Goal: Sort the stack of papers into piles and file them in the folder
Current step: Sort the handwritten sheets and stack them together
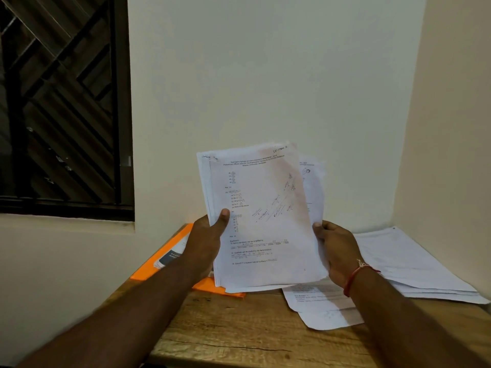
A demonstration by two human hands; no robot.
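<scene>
Forearms reaching above the table; we are gripping the upright paper stack, left hand thumb-front, right hand clasping opposite edge.

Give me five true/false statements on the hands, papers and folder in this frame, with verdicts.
1. The left hand and right hand hold the stack of white printed papers up off the wooden table. True.
2. The orange folder lies to the right of the held stack. False: it lies on the table at the left, partly behind the left hand.
3. A pile of white sheets lies on the table at the right, by the wall. True.
4. The red thread band is on the left wrist. False: it is on the right wrist.
5. The top sheet of the held stack is blank. False: it carries printed text and handwritten notes.
</scene>
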